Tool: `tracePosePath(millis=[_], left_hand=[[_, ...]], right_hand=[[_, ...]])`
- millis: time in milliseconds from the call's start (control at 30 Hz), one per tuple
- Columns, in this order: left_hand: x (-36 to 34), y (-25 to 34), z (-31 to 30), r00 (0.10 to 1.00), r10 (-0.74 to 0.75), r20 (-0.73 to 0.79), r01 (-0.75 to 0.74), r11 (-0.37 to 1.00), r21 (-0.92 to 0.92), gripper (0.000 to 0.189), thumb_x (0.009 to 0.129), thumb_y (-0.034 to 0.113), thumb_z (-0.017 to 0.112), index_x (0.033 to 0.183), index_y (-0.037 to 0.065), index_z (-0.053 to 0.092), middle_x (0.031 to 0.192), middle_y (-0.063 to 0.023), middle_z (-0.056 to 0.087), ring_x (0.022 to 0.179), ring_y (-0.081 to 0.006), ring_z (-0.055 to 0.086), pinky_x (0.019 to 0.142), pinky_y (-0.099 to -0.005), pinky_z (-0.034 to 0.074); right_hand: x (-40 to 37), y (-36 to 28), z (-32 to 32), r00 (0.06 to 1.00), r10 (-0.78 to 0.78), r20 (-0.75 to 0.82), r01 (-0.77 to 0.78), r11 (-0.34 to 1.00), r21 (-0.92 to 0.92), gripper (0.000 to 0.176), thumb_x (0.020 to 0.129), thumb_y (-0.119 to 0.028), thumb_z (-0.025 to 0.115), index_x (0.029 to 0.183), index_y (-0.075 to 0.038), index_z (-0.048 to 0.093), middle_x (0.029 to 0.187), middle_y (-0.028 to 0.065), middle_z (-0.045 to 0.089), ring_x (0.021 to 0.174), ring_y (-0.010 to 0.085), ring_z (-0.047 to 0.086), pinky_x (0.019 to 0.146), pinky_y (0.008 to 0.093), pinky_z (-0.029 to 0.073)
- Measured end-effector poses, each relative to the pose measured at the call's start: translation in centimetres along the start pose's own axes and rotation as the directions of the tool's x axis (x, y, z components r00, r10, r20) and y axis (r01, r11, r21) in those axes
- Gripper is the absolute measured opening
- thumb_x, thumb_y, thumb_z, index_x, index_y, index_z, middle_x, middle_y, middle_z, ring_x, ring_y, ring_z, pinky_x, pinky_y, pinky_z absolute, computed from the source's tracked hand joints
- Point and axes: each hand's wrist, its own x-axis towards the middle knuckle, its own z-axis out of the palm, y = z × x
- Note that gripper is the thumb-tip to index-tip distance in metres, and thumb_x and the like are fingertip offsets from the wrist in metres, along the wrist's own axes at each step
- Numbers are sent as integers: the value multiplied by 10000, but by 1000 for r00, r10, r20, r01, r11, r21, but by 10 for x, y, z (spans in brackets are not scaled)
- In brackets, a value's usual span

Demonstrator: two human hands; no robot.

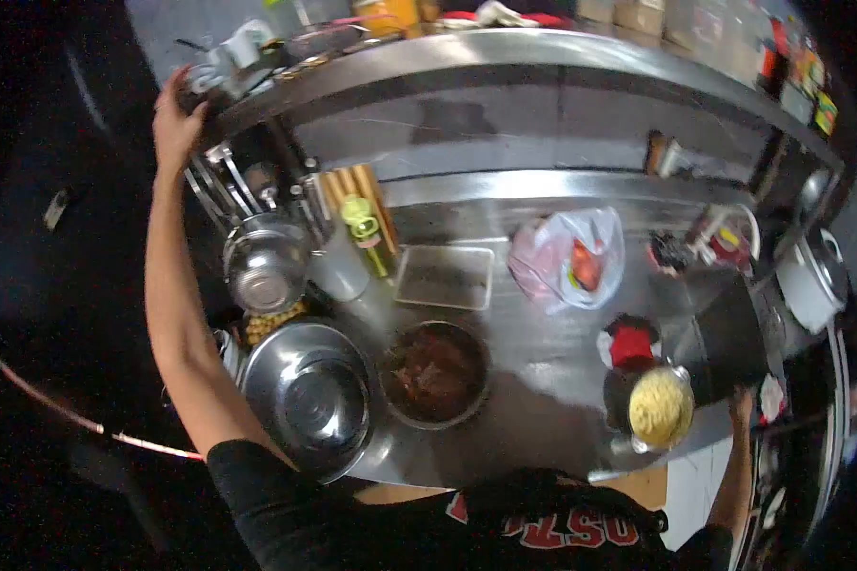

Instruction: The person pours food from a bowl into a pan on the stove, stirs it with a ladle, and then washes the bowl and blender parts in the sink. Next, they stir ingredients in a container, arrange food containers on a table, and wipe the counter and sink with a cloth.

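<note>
My left hand (173, 122) is raised at the left end of the upper steel shelf (505, 46). Its fingers and thumb curl around something dark there, too small and blurred to name. White and grey items (243, 57) stand just beside it. Low on the right, my right hand (741, 407) is at the counter's edge, close to a dark panel (733, 328). Its fingers are mostly hidden, and whether it holds anything does not show. Left of that hand is a pot heaped with pale yellow food (661, 409).
On the steel counter (533, 366) are a large metal bowl (262, 390), a pan of dark reddish contents (435, 374), a clear tray (445, 277) and a plastic bag (548, 262). A metal bowl (265, 257) and utensils stand left; a white pot (809, 285) stands right.
</note>
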Motion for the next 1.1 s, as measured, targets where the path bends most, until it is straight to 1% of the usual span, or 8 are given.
tracePosePath(millis=[200, 333, 433, 467, 567, 733, 900, 1100], left_hand=[[-14, -25, -2, 985, 168, -27, -164, 981, 104, 524, 692, 82, 585, 1184, 13, 420, 1162, -128, 473, 1014, -236, 491, 874, -323, 374], [-63, -58, 2, 941, 339, -15, -316, 891, 325, 499, 738, 145, 572, 1196, 23, 418, 1212, -112, 444, 1027, -238, 477, 866, -326, 377], [-114, 48, 25, 984, 177, -34, -180, 970, -163, 364, 842, 206, 446, 1131, -12, 477, 1152, -126, 497, 1043, -213, 470, 914, -321, 334], [-147, 100, 26, 990, 51, 135, 8, 914, -406, 359, 850, 189, 418, 1151, -4, 460, 1173, -125, 478, 1071, -219, 445, 930, -326, 316], [-236, 315, 7, 640, -180, 747, 710, 508, -487, 376, 888, 174, 320, 1219, 6, 382, 1228, -120, 428, 1141, -232, 378, 972, -338, 247], [-380, 487, 13, 87, 496, 864, 752, 536, -383, 374, 888, 172, 326, 1217, 0, 375, 1220, -128, 430, 1131, -235, 387, 962, -337, 259], [-464, 581, 46, -53, 515, 856, 633, 680, -370, 373, 889, 170, 332, 1216, -6, 368, 1213, -137, 432, 1122, -238, 395, 953, -335, 271], [-496, 588, 65, -114, 255, 960, 477, 862, -172, 372, 890, 168, 339, 1214, -13, 359, 1205, -148, 435, 1110, -242, 405, 942, -334, 286]], right_hand=[[22, -29, -31, 990, 0, -142, -22, 988, -153, 399, 776, -269, 517, 1097, -34, 491, 1041, 159, 548, 918, 283, 539, 752, 360, 423], [-13, -104, -71, 958, 284, -42, -159, 646, 746, 341, 785, -157, 526, 1091, -11, 490, 1003, 80, 550, 872, 199, 535, 741, 320, 438], [0, -30, -12, 974, -137, -183, 130, 990, -45, 246, 810, -187, 497, 1038, -116, 554, 1062, 75, 549, 944, 297, 531, 775, 449, 432], [-9, -63, -3, 879, 446, 171, -375, 866, -331, 349, 727, -145, 535, 1075, -176, 546, 1182, 42, 474, 1064, 252, 471, 886, 505, 345], [-27, -52, 23, 976, 201, 79, -99, 742, -663, 435, 725, -125, 494, 1140, -255, 495, 1305, -3, 339, 1218, 182, 292, 894, 619, 233], [-31, -20, -7, 984, 165, -70, -179, 898, -403, 480, 718, -147, 541, 1187, -177, 443, 1211, 64, 446, 1126, 243, 401, 843, 611, 286], [-40, 46, -50, 990, -17, -142, -66, 829, -555, 508, 690, -115, 527, 1186, -142, 421, 1153, 115, 472, 882, 287, 564, 689, 448, 459], [-76, 122, -66, 995, 65, -78, -57, 993, 101, 459, 712, -104, 518, 1164, -90, 440, 1163, 185, 451, 979, 337, 500, 801, 392, 439]])
